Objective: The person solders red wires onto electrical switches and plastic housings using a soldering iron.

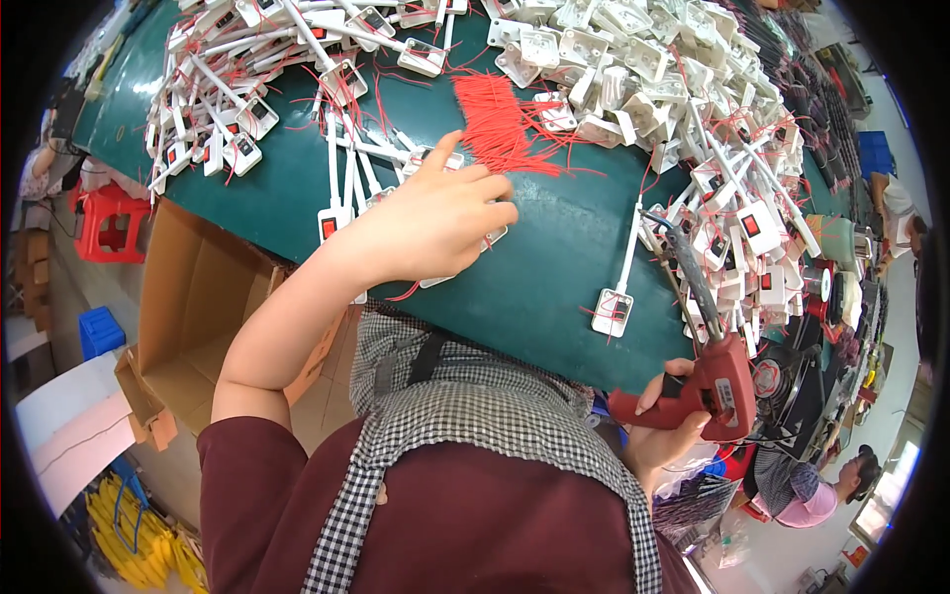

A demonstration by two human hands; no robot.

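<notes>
My left hand is over the green table with most of its fingers curled and one pointing away from me. A white switch housing peeks out beneath its curled fingers, mostly hidden by the hand. Just beyond lies a bundle of short red wires. In my right hand, at the table's near right edge, is a red soldering gun, its metal tip angled up and away. Left of that tip, a single white switch housing with a white tube and red wires lies on the table.
Many wired switch housings cover the far left of the green table. Bare white housings are heaped at the far right, with more wired ones nearer. An open cardboard box stands left, below the table edge.
</notes>
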